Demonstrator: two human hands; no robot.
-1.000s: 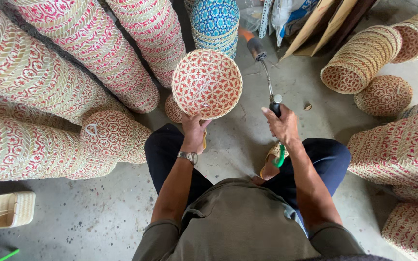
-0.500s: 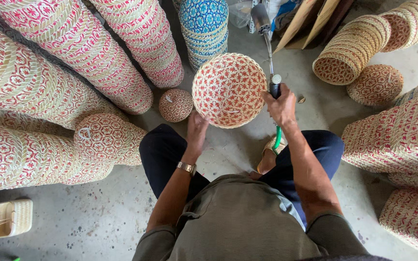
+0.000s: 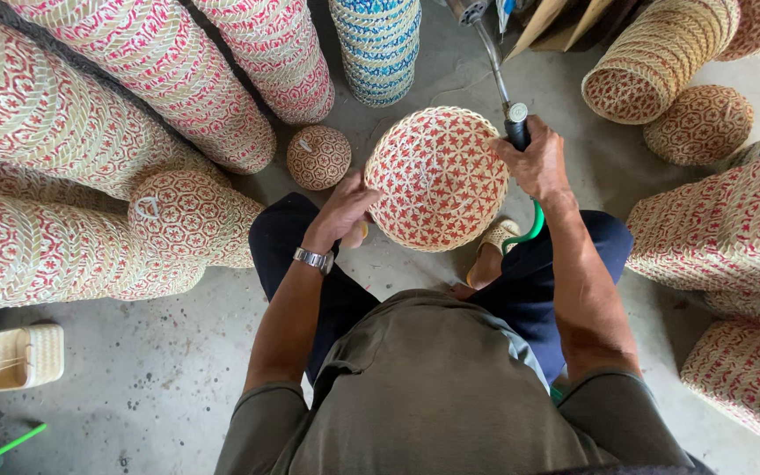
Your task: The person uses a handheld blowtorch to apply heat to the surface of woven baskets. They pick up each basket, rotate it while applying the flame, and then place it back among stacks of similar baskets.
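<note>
Concrete floor [image 3: 134, 405], grey and stained, served as the work surface, crowded with stacks of woven baskets. Item: one round woven basket [image 3: 437, 179], red star pattern on pale straw, held bottom-up over the seated person's knees. The left hand [image 3: 345, 207] gripped its left rim, fingers curled under the edge. The right hand [image 3: 538, 163] was closed around the black handle of a metal torch wand [image 3: 496, 72], just right of the basket; a green hose [image 3: 529, 230] trailed below the basket's right edge. No flame could be made out.

Also listed: a small round basket [image 3: 318, 157] on the floor just left of the held basket; a blue-patterned stack [image 3: 378, 44] above it; red-patterned stacks [image 3: 178, 79] lying far left; a small square basket [image 3: 21, 356] well to the lower left.

Handling note, as a judgement: the work likely went best with the basket turned steadily by the rim, the wand tip kept moving and clear of the fingers, so that no patch of straw scorched.
</note>
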